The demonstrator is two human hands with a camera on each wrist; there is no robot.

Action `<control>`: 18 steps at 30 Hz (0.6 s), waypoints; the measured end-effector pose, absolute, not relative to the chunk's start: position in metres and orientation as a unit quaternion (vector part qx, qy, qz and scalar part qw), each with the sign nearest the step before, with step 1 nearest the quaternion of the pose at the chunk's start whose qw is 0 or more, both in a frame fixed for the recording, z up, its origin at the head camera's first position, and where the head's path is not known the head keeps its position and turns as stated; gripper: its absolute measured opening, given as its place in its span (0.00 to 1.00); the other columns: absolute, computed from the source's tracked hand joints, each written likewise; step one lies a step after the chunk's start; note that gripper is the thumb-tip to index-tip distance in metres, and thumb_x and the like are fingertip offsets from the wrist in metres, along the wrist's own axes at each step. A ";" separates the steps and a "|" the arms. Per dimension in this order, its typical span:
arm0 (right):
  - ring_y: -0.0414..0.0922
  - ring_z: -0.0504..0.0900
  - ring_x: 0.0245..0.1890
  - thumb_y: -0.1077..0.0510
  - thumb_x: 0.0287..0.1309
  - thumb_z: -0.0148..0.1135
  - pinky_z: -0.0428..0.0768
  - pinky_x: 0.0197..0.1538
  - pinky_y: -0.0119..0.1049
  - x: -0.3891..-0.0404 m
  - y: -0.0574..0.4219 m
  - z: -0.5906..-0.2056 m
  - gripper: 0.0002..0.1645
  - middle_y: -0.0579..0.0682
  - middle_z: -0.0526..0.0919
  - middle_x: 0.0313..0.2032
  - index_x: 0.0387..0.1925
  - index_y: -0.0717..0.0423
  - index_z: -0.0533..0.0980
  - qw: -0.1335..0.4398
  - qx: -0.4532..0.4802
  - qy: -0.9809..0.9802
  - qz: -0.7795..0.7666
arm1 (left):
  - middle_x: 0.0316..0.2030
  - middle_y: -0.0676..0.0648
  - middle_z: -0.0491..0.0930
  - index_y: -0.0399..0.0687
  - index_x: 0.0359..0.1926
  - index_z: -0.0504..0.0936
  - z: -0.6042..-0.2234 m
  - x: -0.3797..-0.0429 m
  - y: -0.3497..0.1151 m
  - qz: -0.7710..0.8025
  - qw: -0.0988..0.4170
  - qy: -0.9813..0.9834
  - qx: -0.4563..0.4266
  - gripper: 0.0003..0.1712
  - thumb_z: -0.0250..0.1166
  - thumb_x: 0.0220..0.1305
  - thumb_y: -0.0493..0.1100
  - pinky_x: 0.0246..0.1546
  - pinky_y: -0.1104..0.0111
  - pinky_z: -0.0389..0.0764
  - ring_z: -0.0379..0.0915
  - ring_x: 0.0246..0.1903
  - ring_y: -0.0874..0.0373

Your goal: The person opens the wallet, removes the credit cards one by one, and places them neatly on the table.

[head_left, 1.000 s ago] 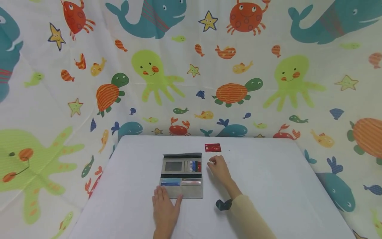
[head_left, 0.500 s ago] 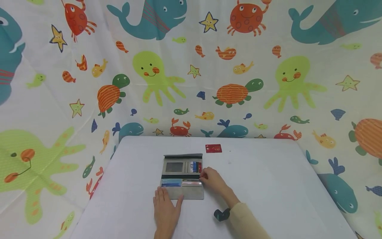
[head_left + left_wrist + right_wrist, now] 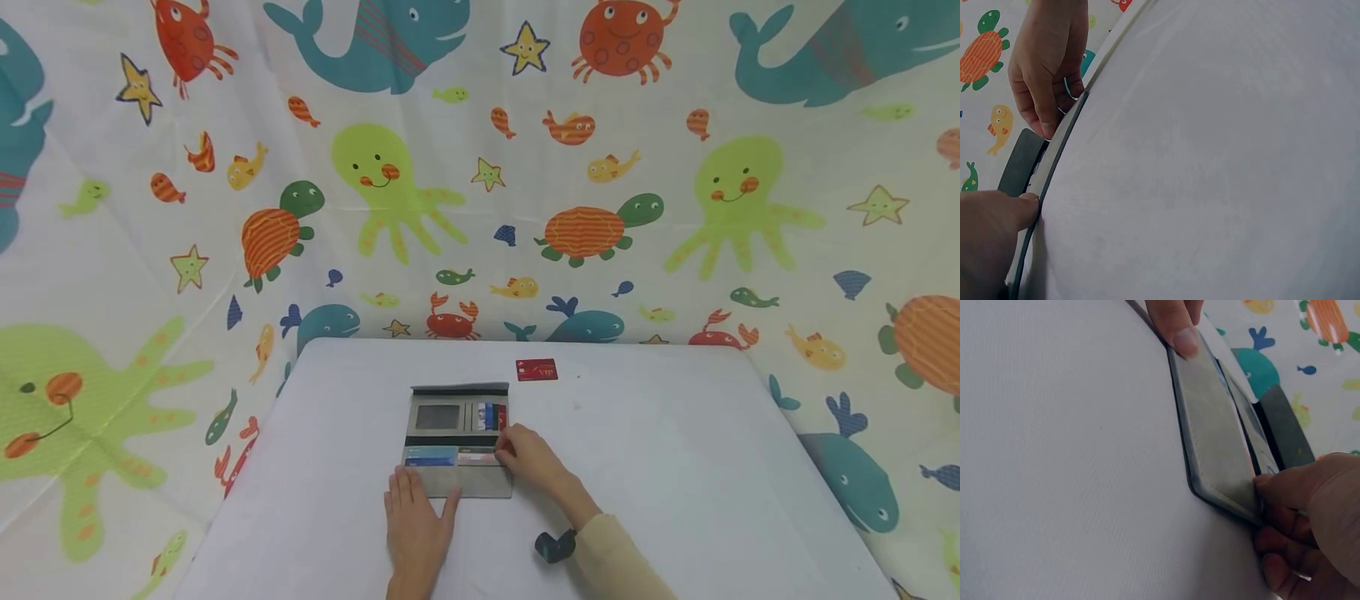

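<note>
A grey wallet (image 3: 480, 482) lies unfolded on the white table, with cards in its upper and lower pockets. My left hand (image 3: 417, 525) rests on its lower left corner, fingers straight and thumb on the near edge. In the left wrist view that thumb (image 3: 1027, 209) presses the rim. At the wallet's right side is my right hand (image 3: 532, 461). Its thumb and curled fingers pinch the right end of a pale pink card (image 3: 474, 459) in the lower right pocket; the fingertips are partly hidden. A blue card (image 3: 430, 456) sits in the pocket beside it.
A red VIP card (image 3: 537, 370) lies flat on the table (image 3: 675, 467), beyond the wallet and to its right. Behind the table's far edge hangs a curtain (image 3: 480, 225) printed with sea animals. A dark wrist device (image 3: 555, 547) hangs at the right wrist.
My right hand has come down and left from near the red VIP card to the wallet's lower right pocket, taking hold at the card there. My left hand has stayed in place.
</note>
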State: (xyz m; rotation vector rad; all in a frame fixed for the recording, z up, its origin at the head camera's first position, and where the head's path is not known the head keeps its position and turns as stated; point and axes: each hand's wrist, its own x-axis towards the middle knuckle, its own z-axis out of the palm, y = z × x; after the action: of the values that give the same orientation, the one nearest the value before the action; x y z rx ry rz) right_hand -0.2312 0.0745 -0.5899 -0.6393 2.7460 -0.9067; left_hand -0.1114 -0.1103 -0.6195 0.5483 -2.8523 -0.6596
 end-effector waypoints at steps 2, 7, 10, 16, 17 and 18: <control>0.36 0.74 0.33 0.56 0.64 0.66 0.81 0.40 0.29 -0.230 0.074 -0.589 0.03 0.44 0.78 0.34 0.37 0.50 0.79 0.089 -0.223 0.923 -0.302 | 0.74 0.25 0.54 0.22 0.70 0.59 -0.619 -0.111 -0.110 -0.221 0.081 -0.954 0.183 0.57 0.65 0.62 0.66 0.75 0.41 0.54 0.50 0.75 0.31; 0.36 0.74 0.33 0.56 0.64 0.66 0.81 0.40 0.30 -0.228 0.073 -0.589 0.03 0.44 0.77 0.34 0.36 0.50 0.79 0.082 -0.231 0.926 -0.286 | 0.74 0.25 0.55 0.23 0.71 0.60 -0.619 -0.111 -0.109 -0.217 0.080 -0.955 0.184 0.57 0.65 0.61 0.66 0.75 0.41 0.55 0.50 0.75 0.32; 0.36 0.74 0.33 0.56 0.65 0.65 0.81 0.41 0.29 -0.228 0.073 -0.590 0.02 0.44 0.77 0.33 0.37 0.50 0.80 0.084 -0.230 0.927 -0.283 | 0.74 0.26 0.55 0.23 0.70 0.60 -0.619 -0.111 -0.109 -0.215 0.082 -0.956 0.184 0.57 0.65 0.61 0.66 0.75 0.41 0.55 0.51 0.75 0.32; 0.36 0.75 0.34 0.57 0.64 0.66 0.83 0.43 0.31 -0.229 0.072 -0.588 0.02 0.44 0.79 0.34 0.37 0.51 0.82 0.074 -0.242 0.924 -0.285 | 0.74 0.26 0.55 0.23 0.70 0.60 -0.619 -0.112 -0.109 -0.218 0.086 -0.955 0.182 0.57 0.65 0.61 0.66 0.75 0.41 0.55 0.51 0.75 0.32; 0.36 0.76 0.34 0.58 0.63 0.67 0.84 0.43 0.32 -0.230 0.072 -0.588 0.02 0.45 0.79 0.34 0.37 0.51 0.82 0.073 -0.243 0.925 -0.284 | 0.74 0.26 0.55 0.23 0.70 0.60 -0.620 -0.112 -0.109 -0.219 0.088 -0.955 0.182 0.57 0.66 0.61 0.66 0.74 0.41 0.55 0.51 0.75 0.32; 0.36 0.76 0.34 0.58 0.63 0.67 0.84 0.44 0.32 -0.230 0.071 -0.588 0.02 0.44 0.79 0.34 0.37 0.51 0.82 0.072 -0.243 0.926 -0.281 | 0.73 0.26 0.55 0.23 0.70 0.60 -0.620 -0.112 -0.109 -0.218 0.089 -0.955 0.181 0.56 0.66 0.61 0.66 0.74 0.41 0.55 0.51 0.75 0.32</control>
State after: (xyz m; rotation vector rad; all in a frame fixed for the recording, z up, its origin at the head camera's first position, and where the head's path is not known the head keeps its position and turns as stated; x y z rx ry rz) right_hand -0.2298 0.0713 -0.5877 -0.7287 2.7816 -0.8446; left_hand -0.1117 -0.1093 -0.6203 0.5391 -2.8409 -0.6484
